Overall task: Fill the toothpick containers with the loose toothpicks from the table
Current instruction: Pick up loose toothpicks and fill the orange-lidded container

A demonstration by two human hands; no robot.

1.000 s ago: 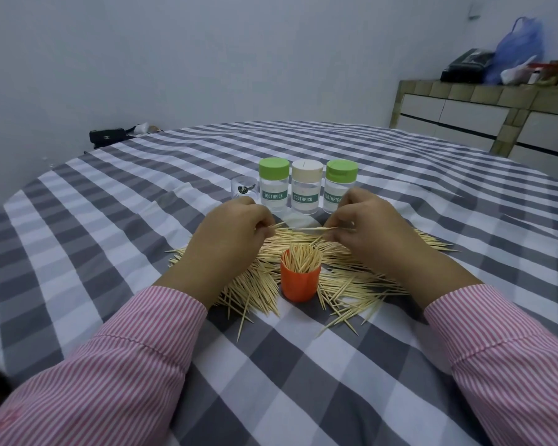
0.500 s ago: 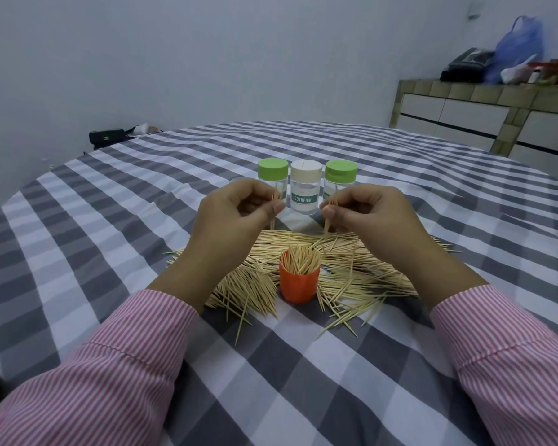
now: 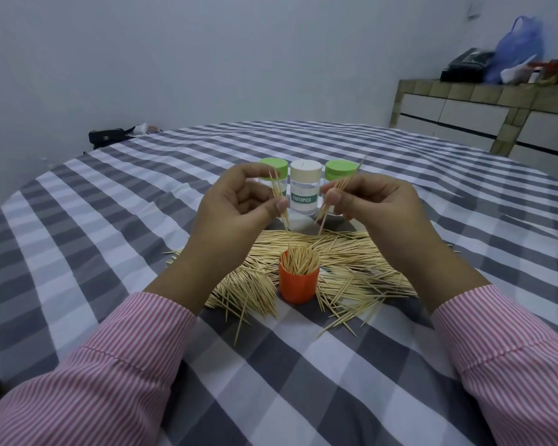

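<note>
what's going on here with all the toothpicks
A person is sorting loose toothpicks into containers. Each hand, left and right, pinches a small bunch above the pile. The orange cup in the pile is nearly full. Three lidded jars stand behind, closed.

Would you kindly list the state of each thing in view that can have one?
left hand: raised, pinching a few toothpicks
right hand: raised, pinching a few toothpicks
orange cup: upright, open, packed with toothpicks
three lidded jars: upright, capped
loose toothpicks: scattered around the cup
</note>
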